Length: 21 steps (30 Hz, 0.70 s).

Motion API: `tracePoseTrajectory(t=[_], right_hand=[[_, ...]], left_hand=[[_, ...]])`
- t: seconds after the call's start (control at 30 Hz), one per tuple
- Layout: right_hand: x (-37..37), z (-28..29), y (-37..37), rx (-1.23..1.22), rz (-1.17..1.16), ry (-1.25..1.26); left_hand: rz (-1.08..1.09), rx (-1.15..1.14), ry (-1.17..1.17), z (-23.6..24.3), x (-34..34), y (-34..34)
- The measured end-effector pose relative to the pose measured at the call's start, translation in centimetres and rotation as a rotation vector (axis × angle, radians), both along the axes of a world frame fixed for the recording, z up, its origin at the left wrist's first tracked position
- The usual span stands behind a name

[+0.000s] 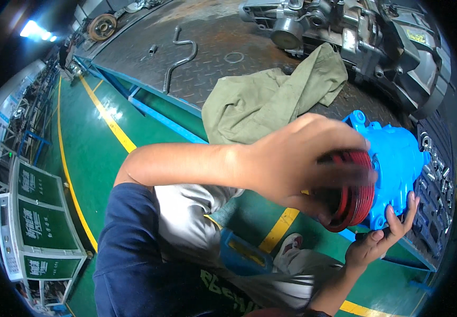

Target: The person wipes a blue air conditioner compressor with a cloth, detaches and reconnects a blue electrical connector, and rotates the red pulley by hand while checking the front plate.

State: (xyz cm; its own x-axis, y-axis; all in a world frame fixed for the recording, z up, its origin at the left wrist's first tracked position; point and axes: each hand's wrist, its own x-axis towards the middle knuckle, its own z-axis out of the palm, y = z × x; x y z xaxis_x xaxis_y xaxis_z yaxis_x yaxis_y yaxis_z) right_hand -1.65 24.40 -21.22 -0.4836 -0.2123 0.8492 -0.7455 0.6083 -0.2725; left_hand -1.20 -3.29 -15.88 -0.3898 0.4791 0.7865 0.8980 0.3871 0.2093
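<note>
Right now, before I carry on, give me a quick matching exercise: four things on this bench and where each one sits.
Things:
1. red grooved pulley
2. olive cloth
3. bent metal rod
4. blue compressor housing

Places:
A. lying alone on the tread plate, far left
B. under the left hand
C. propped from below by the right hand
D. crumpled in front of the grey engine assembly

Pairs: 1-B, 2-D, 3-A, 4-C

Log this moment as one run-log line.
left hand: gripping red pulley | right hand: supporting blue compressor underneath | nearby: green cloth
</note>
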Motion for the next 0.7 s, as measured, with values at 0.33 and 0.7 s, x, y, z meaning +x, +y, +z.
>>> tracePoseTrajectory(t=[0.33,0.7], right_hand=[[-0.9,-0.4,-2.6,-0.507,0.072,-0.196],[-1.0,-1.3,-2.5,-0.357,0.133,-0.101]], left_hand=[[-0.050,0.431,-0.480,-2.5,-2.7,0.8],[0.104,0.403,-0.372,0.8,-3.5,1.5]])
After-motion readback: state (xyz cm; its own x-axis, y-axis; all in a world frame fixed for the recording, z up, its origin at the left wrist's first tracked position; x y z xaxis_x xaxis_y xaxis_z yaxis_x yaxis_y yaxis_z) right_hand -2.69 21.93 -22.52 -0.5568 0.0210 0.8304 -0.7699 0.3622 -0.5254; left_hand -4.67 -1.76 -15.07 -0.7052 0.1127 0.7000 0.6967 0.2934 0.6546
